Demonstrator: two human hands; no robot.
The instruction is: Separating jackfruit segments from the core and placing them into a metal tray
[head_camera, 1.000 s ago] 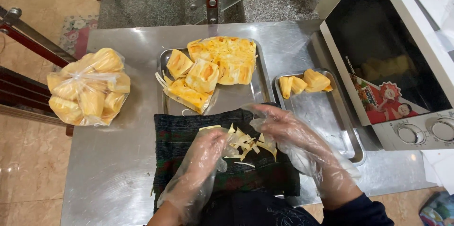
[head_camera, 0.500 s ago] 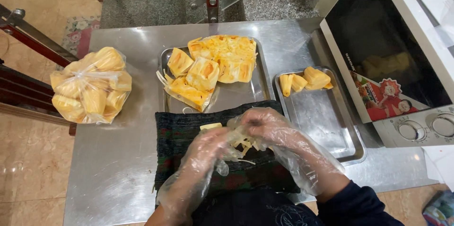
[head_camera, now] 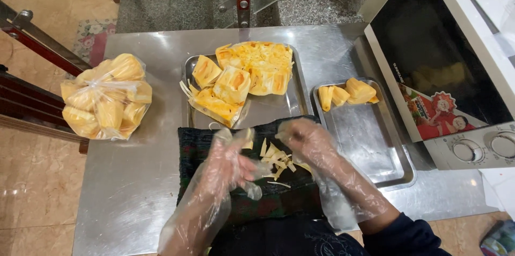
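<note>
Two trays point(head_camera: 300, 107) on steel table point(head_camera: 134, 181), microwave point(head_camera: 456, 63) beside.

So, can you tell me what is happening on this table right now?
A person wearing clear plastic gloves works over a dark cloth on a steel table. The left hand and right hand are close together above pale yellow fruit strips scattered on the cloth. Behind, a large tray holds jackfruit chunks, a smaller tray holds a few peeled pods, and a plastic bag of pods sits at the left. A microwave oven stands at the right.
</note>
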